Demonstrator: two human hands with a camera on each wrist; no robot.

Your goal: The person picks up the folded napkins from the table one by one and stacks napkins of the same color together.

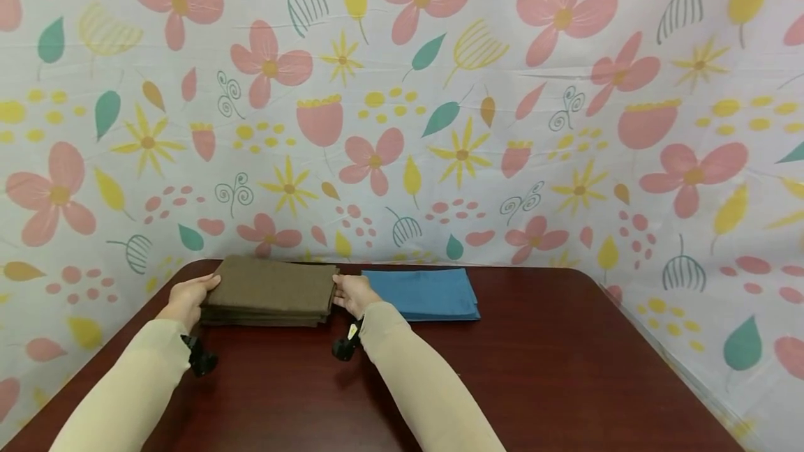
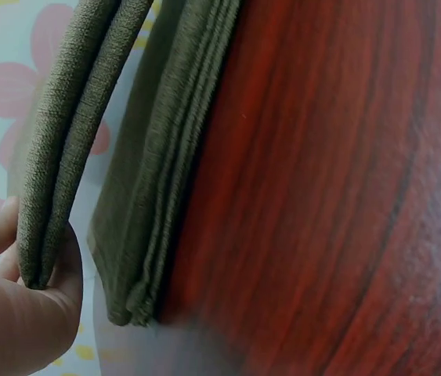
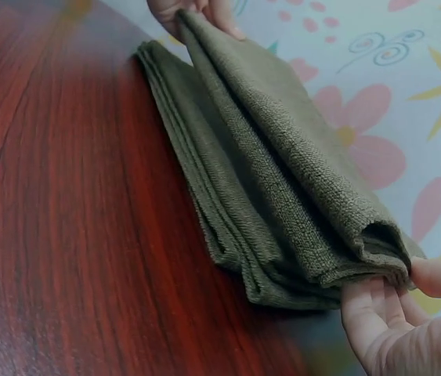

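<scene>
Between both hands a folded olive-brown towel (image 1: 270,284) is held by its two ends, its near edge raised over another folded olive towel (image 2: 138,227) that lies on the table. My left hand (image 1: 186,298) pinches the left end, thumb on one face and fingers on the other, as the left wrist view shows. At the right end my right hand (image 1: 354,294) pinches the folded layers, with fingers beneath and thumb against the side (image 3: 408,329). The lower towel shows several stacked folds along its near edge.
A folded blue towel (image 1: 433,295) lies just right of my right hand, near the table's back edge. The dark red-brown wooden table (image 1: 534,368) stretches forward and right. Behind it hangs a floral-print cloth (image 1: 402,124).
</scene>
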